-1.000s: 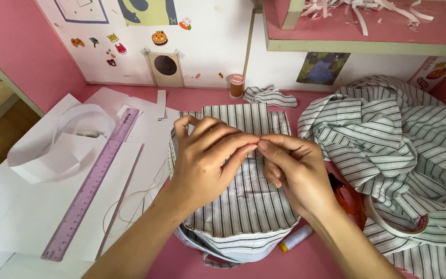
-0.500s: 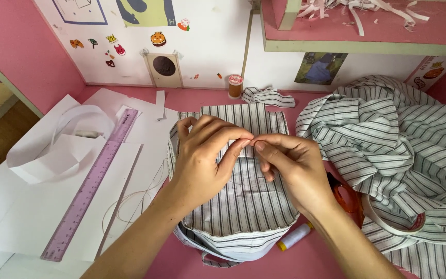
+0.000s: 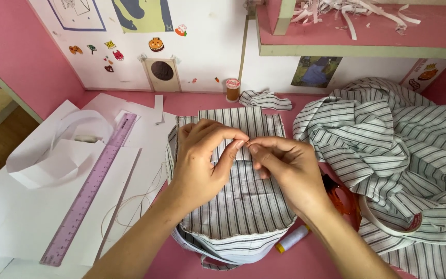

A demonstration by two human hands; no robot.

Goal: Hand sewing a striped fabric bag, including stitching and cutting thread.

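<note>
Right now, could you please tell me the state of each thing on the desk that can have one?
Left hand: fingertips pinched together over the fabric.
Right hand: fingertips pinched, meeting the left.
Folded striped fabric piece: flat under both hands.
Striped shirt heap: crumpled.
Purple plastic ruler: flat on white paper.
Brown thread spool: upright.
White thread spool: on its side.

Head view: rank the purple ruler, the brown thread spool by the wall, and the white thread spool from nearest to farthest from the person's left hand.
From the left hand:
1. Purple ruler, to its left on the white paper.
2. Brown thread spool, beyond it by the wall.
3. White thread spool, lower right, by the striped fabric's edge.
</note>
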